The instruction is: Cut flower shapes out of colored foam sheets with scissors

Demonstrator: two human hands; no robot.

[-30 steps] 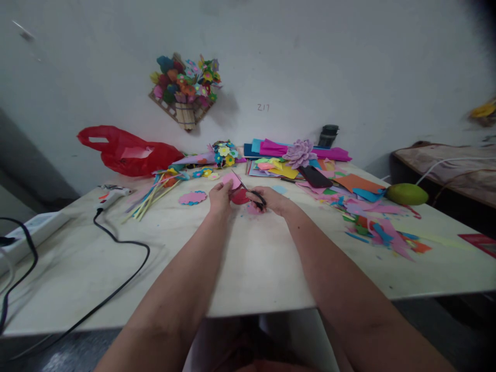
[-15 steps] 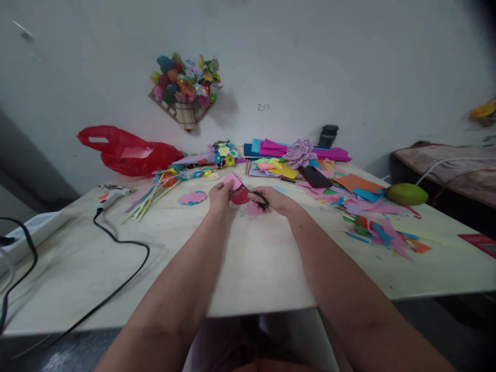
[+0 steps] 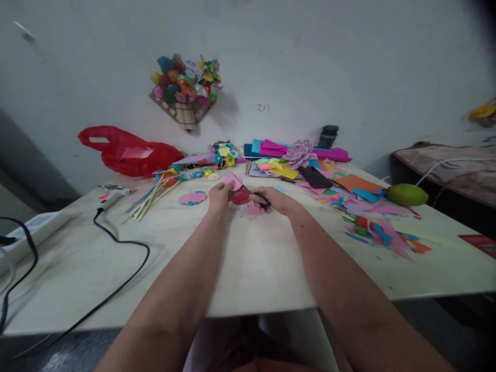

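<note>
My left hand [image 3: 221,197] pinches a small piece of pink craft paper [image 3: 233,181] near the middle of the table. My right hand [image 3: 273,198] grips black-handled scissors [image 3: 262,199], whose blades point up and left against the pink piece. Below the blades lies a red round piece [image 3: 241,196], partly hidden by my fingers. A pink scrap [image 3: 253,208] and tiny cut bits rest on the table just under the scissors. Left of my left hand sits a pink scalloped disc with a blue edge [image 3: 192,197].
A glue gun [image 3: 112,197] with a black cord and a power strip [image 3: 36,232] occupy the left. A red plastic bag [image 3: 134,155] stands behind them. Coloured sheets, a phone [image 3: 315,177], a purple flower [image 3: 300,154], scraps [image 3: 383,235] and a green fruit [image 3: 407,194] are at the right.
The scissors and my right hand have shifted very slightly to the right. The pink piece is turned a little in my left hand; everything else stays in place.
</note>
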